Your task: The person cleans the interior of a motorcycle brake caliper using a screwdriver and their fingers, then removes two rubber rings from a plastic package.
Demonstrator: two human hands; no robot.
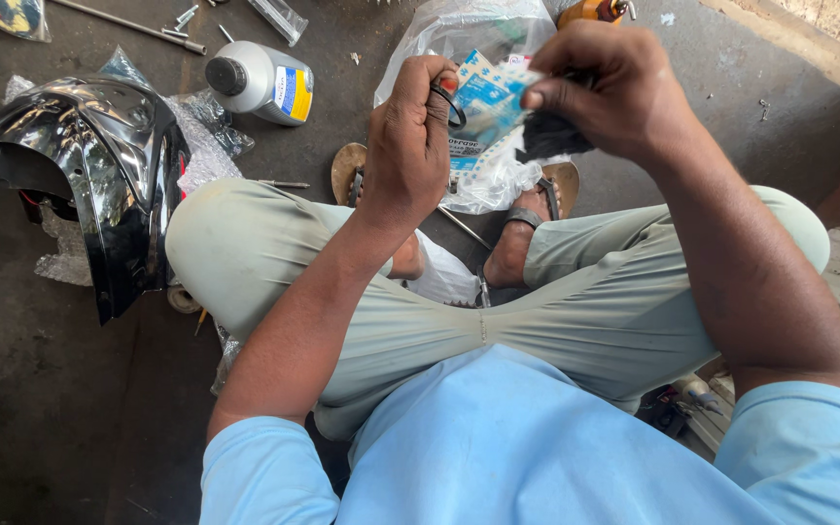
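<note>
Held up between both hands, above the sandalled feet: a small blue-and-white packet (491,97), long axis running across from the left hand (410,136) to the right hand (600,87). Pinched at its right edge by the right hand's thumb and forefinger, with a scrap of black material (551,136) gripped beneath in the same curled fingers. Left hand closed in a fist just beside the packet's left end, fingertips pressed on a thin black ring (454,105) looped over the forefinger. Ring touching or nearly touching the packet; cannot tell which. Both hands equally near, one at each end.

Just beyond the hands, on the floor (70,389): a clear plastic bag (459,39) holding more printed packets. Farther off to the left of the left hand, a grey bottle with black cap (260,80) lying on its side, then a glossy black vehicle panel (89,165) on bubble wrap. Open room mostly below the hands, over the lap; knees closing in on either side.
</note>
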